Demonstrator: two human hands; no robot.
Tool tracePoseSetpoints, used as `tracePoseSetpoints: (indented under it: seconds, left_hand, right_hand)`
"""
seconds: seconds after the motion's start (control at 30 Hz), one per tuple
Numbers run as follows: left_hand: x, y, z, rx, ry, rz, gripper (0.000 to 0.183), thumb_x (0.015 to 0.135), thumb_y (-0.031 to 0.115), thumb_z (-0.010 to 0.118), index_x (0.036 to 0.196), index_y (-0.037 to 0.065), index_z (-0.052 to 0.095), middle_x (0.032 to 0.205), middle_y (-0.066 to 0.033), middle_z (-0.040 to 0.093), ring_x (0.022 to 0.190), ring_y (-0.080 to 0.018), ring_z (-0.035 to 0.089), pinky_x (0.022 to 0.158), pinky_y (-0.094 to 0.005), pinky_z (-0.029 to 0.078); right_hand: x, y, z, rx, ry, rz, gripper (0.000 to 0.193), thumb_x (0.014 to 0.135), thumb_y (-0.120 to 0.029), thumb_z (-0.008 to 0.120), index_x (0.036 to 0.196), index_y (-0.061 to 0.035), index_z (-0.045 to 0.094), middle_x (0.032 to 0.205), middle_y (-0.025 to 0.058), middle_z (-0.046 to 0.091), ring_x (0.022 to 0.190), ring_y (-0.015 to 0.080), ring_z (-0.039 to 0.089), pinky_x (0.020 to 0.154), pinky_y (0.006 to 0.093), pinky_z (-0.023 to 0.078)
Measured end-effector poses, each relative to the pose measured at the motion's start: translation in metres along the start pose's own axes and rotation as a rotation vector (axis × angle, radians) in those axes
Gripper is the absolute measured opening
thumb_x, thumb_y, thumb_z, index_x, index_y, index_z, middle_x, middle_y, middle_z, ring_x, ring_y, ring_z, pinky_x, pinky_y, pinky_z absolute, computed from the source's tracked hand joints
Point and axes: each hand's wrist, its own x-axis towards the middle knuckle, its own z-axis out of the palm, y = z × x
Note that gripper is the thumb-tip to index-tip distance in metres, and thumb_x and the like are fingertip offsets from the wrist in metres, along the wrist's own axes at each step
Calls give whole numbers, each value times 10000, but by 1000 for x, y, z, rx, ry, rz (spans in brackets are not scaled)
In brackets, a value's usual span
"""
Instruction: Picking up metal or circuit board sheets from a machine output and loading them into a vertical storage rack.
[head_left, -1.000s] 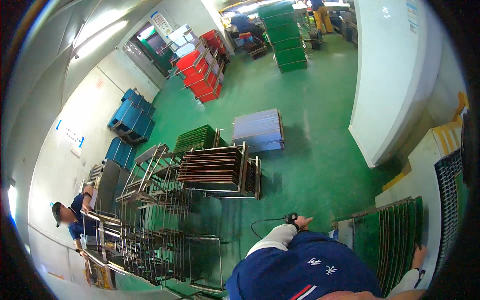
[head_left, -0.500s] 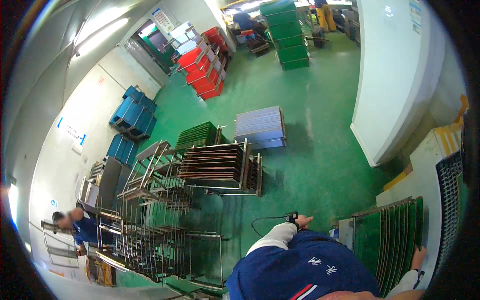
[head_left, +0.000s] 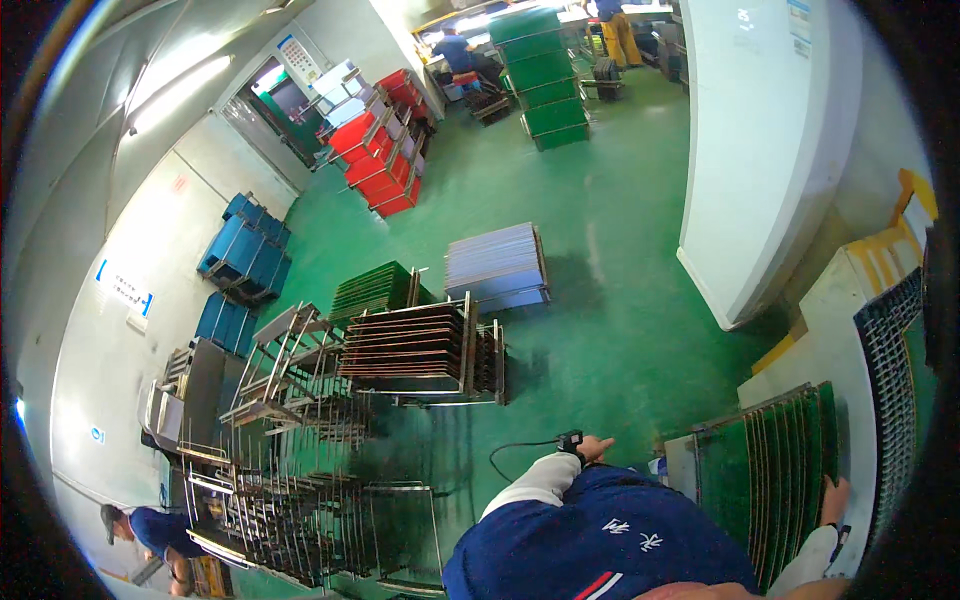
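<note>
A rack of upright green boards (head_left: 765,455) stands at my lower right, its boards side by side with thin gaps. My right hand (head_left: 834,500) is closed at the edge of the outermost green board, its fingertips partly hidden. In front of my body is my left hand (head_left: 597,448), a finger stretched out toward the rack and nothing visible in it. A black device with a cable (head_left: 570,440) sits on that wrist. Between my left hand and the boards is a pale grey end plate (head_left: 682,465).
Metal racks (head_left: 300,520) crowd the lower left, where another person (head_left: 155,535) bends. Beyond stand a rack of dark boards (head_left: 405,350), a lavender stack (head_left: 497,265), red crates (head_left: 375,165) and green crates (head_left: 545,85). At right are a white wall (head_left: 770,170) and a metal mesh (head_left: 885,360).
The view has shifted, so the room's contents sit farther left and slightly lower. The person at the left leans forward with head lowered. Both my hands keep nearly the same places.
</note>
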Motion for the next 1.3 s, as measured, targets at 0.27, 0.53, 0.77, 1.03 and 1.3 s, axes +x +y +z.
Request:
tracePoseSetpoints:
  seconds: [0.27,0.53,0.77,1.03,1.3]
  left_hand:
    - [2,3,2,-21,-46,-123,593,820,602,483,687,50,652,587,-60,619,487,-175,562,485,-333,439]
    - [5,-2,4,-44,-37,-62,579,820,597,497,707,52,659,586,-45,625,507,-152,580,508,-310,465]
    - [3,1,7,14,19,-86,578,818,585,515,653,46,647,579,-53,621,520,-159,593,506,-311,468]
    - [18,-16,11,-56,-42,-83,539,825,538,550,848,4,626,619,-53,634,525,-125,598,467,-279,456]
    - [7,-11,9,-28,-10,-62,572,831,572,509,674,40,650,595,-51,627,514,-137,585,508,-300,467]
  right_hand:
    - [7,-3,1,86,-100,143,445,792,-232,664,1119,39,534,1141,208,524,1085,354,477,926,402,376]
    - [-2,-31,-27,154,-174,123,461,779,-277,677,1093,38,553,1101,213,544,1061,360,488,908,416,383]
    - [4,-8,-9,80,-130,95,478,782,-287,676,1114,32,549,1113,215,543,1077,373,471,917,418,387]
    - [3,-7,-8,87,-90,-5,339,804,-166,621,1051,59,560,1050,241,561,1014,387,502,867,422,393]
    - [-5,-11,-4,67,151,-44,290,766,-139,638,974,58,593,947,240,612,914,394,570,800,427,441]
